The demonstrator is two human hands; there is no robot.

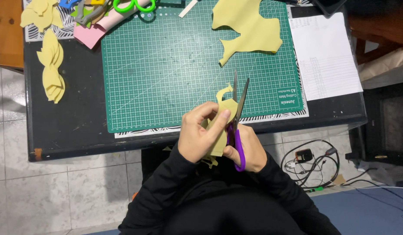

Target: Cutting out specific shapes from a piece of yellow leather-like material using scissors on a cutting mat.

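My left hand (200, 137) pinches the yellow piece (225, 114) just below the mat (166, 65); my right (249, 150) grips the scissors (239, 117), blades parted. Cut shapes (51, 65) lie left; an uncut sheet (249, 28) remains.

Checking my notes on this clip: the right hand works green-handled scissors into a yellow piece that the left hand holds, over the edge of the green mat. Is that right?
Not quite. The scissors in the right hand have purple handles, as the head view shows; the green-handled pair lies at the mat's far edge. The left hand does hold the yellow piece.
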